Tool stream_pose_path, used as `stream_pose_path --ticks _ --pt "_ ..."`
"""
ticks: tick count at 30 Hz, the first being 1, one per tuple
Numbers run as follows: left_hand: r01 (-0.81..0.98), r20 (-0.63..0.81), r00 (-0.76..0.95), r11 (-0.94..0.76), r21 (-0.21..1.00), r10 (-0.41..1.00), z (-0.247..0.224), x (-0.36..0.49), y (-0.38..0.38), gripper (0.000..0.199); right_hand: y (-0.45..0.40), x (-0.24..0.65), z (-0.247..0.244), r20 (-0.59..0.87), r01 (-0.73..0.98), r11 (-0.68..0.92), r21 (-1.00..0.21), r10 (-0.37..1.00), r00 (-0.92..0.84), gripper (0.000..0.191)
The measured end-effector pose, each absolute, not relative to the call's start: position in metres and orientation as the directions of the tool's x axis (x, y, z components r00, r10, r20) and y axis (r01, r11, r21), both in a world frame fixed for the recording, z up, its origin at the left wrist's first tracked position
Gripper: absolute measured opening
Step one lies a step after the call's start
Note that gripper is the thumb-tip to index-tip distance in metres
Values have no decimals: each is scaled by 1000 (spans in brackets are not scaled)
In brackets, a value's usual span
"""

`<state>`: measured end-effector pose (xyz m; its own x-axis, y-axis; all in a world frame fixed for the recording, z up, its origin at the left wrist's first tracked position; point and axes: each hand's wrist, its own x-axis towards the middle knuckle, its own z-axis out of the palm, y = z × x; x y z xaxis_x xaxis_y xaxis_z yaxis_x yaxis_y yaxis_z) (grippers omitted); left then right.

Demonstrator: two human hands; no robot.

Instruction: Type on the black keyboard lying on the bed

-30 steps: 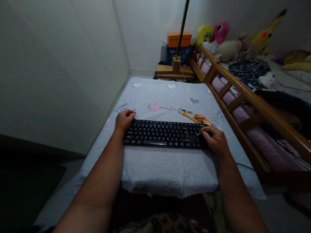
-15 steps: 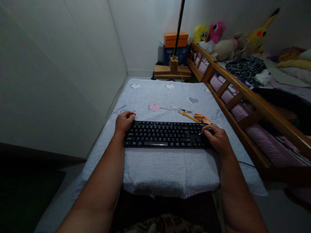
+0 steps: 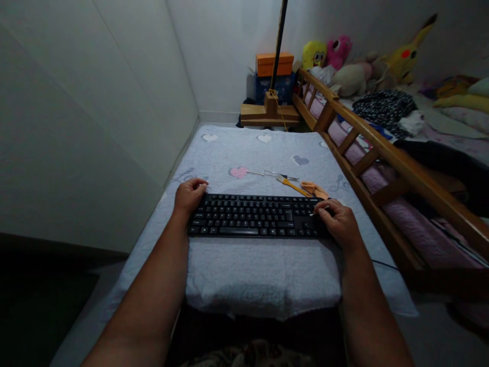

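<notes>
Pale cloth (image 3: 263, 262), keyboard (image 3: 244, 216) between hands (image 3: 188, 196) (image 3: 339, 221)

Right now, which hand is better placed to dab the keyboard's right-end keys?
Probably the right hand: it is at the keyboard's right end, pinching a small white thing. The left hand is at the other end.

With the keyboard (image 3: 244, 216) taken as centre, the left hand (image 3: 190, 195) is placed at its ten o'clock corner and the right hand (image 3: 339, 219) at three, a small stick (image 3: 312, 214) being held over the keyboard. On the tablecloth (image 3: 263, 270) beneath, a slim tool (image 3: 284, 177) is laid at one o'clock, a brush (image 3: 292, 185) just nearer, a folded piece (image 3: 315, 190) at two. At twelve, farther off, a stand (image 3: 254, 115) is backed by stacked boxes (image 3: 267, 64). A bed rail (image 3: 382, 144) is stretched from one to three, toys (image 3: 315, 54) being placed behind it at one.
</notes>
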<state>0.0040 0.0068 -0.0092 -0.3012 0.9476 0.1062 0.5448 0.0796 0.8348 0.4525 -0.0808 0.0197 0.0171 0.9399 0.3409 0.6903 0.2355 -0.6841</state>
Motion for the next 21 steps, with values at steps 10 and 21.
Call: stream_pose_path --ticks 10,21 --pt "516 99 -313 82 853 945 -12 2 6 27 -80 452 18 373 731 266 -629 928 -17 16" --pt "480 85 -318 83 873 944 -8 1 -2 31 -81 451 13 370 731 237 -640 929 24 17"
